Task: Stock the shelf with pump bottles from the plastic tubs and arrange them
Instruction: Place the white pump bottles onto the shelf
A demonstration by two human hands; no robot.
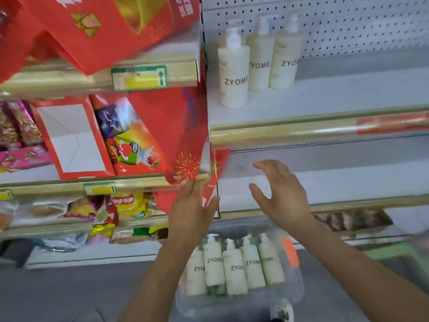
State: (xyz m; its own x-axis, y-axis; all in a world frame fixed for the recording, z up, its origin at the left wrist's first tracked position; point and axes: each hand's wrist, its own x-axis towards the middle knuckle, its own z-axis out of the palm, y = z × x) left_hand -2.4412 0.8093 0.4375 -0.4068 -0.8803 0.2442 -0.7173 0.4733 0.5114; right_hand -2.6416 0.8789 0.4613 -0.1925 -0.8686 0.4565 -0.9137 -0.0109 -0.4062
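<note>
while both hands hover empty, left hand (190,212) and right hand (282,194) splayed, above tub (294,296)

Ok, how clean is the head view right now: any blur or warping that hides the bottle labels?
Head view: motion blur smears the red gift boxes at upper left and the frame edges; wide-angle bend curves the gold shelf edge; black lettering on the three cream pump bottles on the white shelf stays readable; those in the clear plastic tub are softer; both hands slightly blurred.
</note>
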